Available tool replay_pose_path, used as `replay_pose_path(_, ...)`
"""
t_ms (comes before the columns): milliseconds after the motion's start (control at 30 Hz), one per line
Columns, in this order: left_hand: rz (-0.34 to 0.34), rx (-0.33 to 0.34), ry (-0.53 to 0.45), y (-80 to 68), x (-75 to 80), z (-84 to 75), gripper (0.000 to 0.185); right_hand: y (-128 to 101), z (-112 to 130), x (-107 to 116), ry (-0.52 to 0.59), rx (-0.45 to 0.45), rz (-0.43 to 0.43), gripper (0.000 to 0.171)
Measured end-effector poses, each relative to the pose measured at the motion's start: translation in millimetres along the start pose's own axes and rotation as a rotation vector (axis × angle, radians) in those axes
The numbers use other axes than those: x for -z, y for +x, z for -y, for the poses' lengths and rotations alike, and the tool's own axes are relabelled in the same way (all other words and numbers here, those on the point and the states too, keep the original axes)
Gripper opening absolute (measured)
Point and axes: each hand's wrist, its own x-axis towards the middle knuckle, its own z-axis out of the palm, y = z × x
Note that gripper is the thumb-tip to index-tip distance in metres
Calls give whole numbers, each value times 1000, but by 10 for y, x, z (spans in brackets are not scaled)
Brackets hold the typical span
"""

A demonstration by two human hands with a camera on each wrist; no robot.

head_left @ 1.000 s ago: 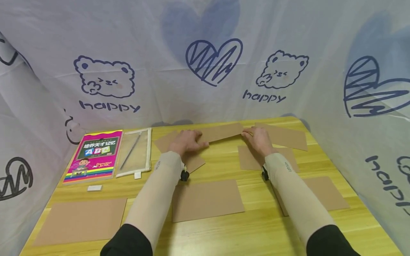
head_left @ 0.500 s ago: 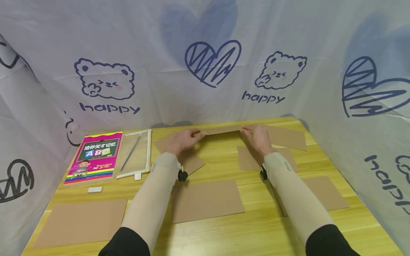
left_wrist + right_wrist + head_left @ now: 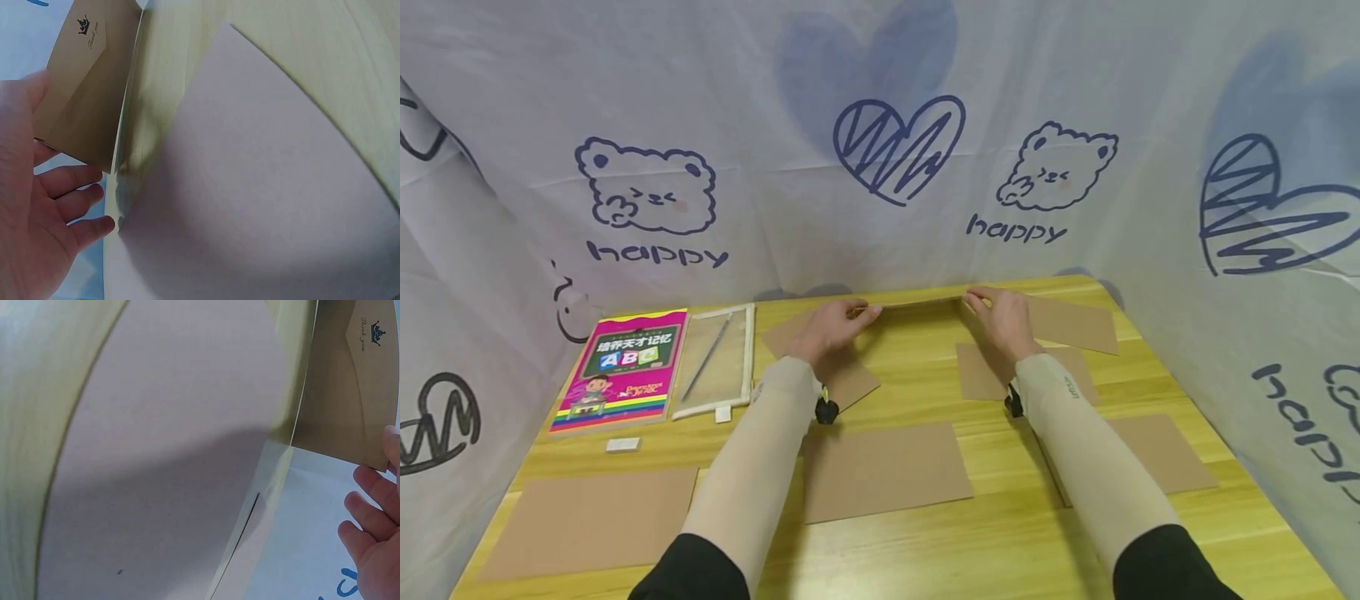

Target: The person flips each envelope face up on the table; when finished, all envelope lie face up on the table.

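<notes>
Between both hands, a brown kraft envelope stands tilted up at the back of the table, so the head view catches it nearly edge-on. Its flap, printed with a crown and "Thank you", shows in the left wrist view on the envelope and again in the right wrist view. My left hand pinches its left end, the thumb on the flap side and the other fingers loosely curled. My right hand pinches the opposite end the same way. Under the left hand lies a plain brown rectangle, set at a slant.
More flat brown rectangles lie about: front centre, front left, under the right forearm and at the back right. At left are a pink ABC booklet, a mesh pouch holding a pen, and a small white block. Printed cloth walls enclose the table.
The envelope has tipped from facing the head camera to nearly edge-on. My left hand has gone from lying beside its left end to pinching it; the right hand has risen slightly.
</notes>
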Motion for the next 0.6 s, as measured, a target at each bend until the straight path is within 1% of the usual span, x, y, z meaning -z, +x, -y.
replay_pose_path(100,-15,7,0,3,6,-8,78,10,8,-6,-2,2,-20,32)
replay_pose_path(233,-34,14,-2,6,31,-23,76,26,30,3,16,-16,-23,32)
replay_pose_path(433,-69,-10,-20,16,52,11,75,40,85,47,26,-51,-24,34)
replay_pose_path(600,-92,-19,-61,8,63,35,78,59,113,54,22,-51,-37,35)
